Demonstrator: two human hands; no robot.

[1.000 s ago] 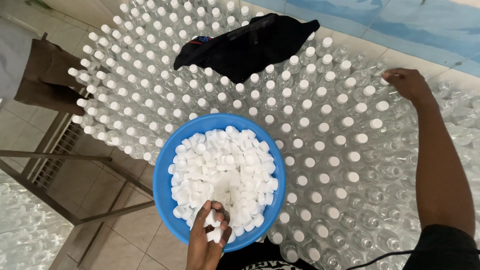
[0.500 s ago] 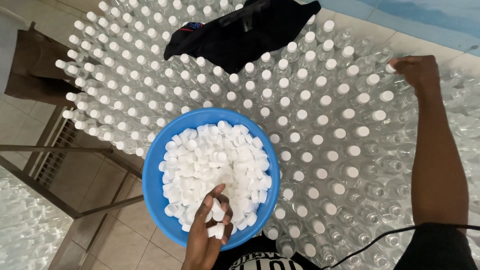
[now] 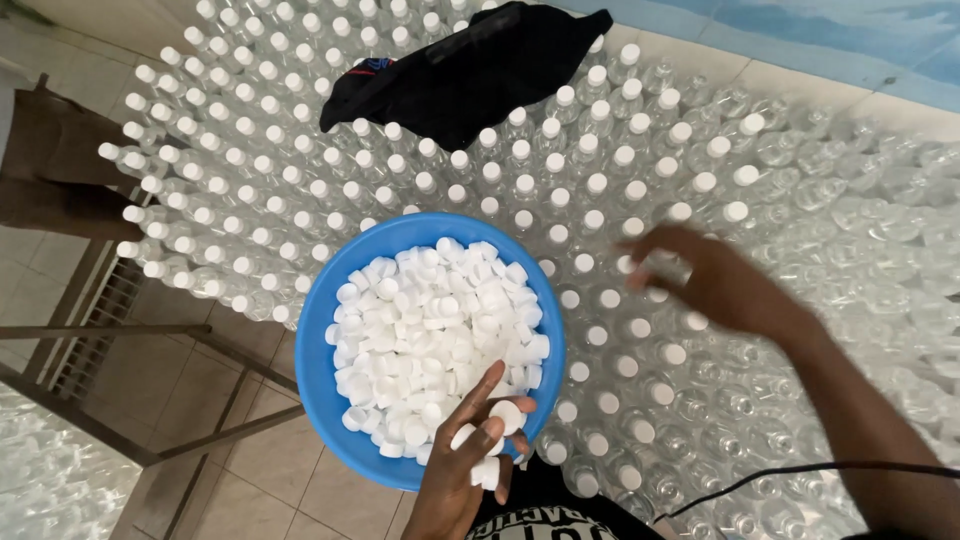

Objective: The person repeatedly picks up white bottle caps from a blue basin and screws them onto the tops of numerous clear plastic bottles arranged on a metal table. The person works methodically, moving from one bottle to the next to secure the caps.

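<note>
While left hand [image 3: 470,470] pinches caps [image 3: 490,440], bowl [image 3: 310,330] lies beneath.

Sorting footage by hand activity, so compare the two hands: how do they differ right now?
The left hand is at the blue bowl's near rim, pinching white caps; the right hand hovers over the bottles, holding nothing visible. The left looks sharp, the right motion-blurred. Both are bare.

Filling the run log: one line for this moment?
left hand: holds white caps over blue bowl | right hand: blurred, above capped bottles | black cloth on bottles
</note>
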